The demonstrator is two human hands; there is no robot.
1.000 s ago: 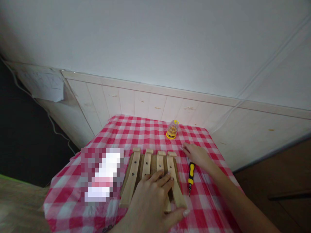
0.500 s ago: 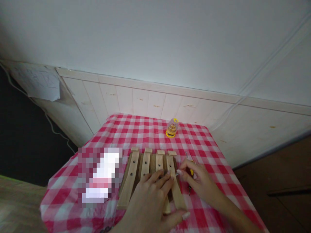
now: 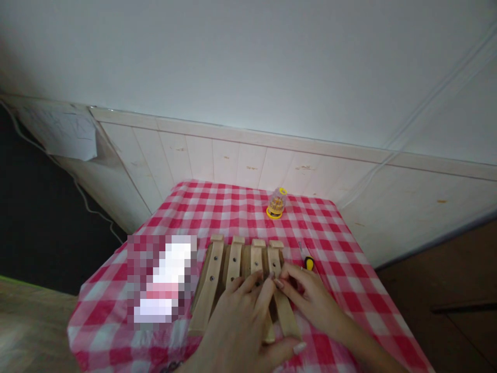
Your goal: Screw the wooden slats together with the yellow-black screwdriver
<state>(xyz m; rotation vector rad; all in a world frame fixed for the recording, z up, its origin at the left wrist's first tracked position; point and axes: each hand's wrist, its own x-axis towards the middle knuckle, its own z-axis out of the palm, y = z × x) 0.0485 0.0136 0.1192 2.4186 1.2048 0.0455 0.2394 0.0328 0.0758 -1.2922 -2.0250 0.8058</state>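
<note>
While the left hand [image 3: 244, 316] spreads over pale wooden slats [image 3: 234, 270], the right hand [image 3: 310, 294] is narrow, its hold unclear. White panelling [image 3: 252, 158] backs red-and-white checked tablecloth [image 3: 229, 212].

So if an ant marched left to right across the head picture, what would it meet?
Paper → blurred-out patch → leftmost wooden slat → clear case with a yellow base → yellow-and-black screwdriver. The left hand and right hand overlap the other slats, so I left those out.
</note>
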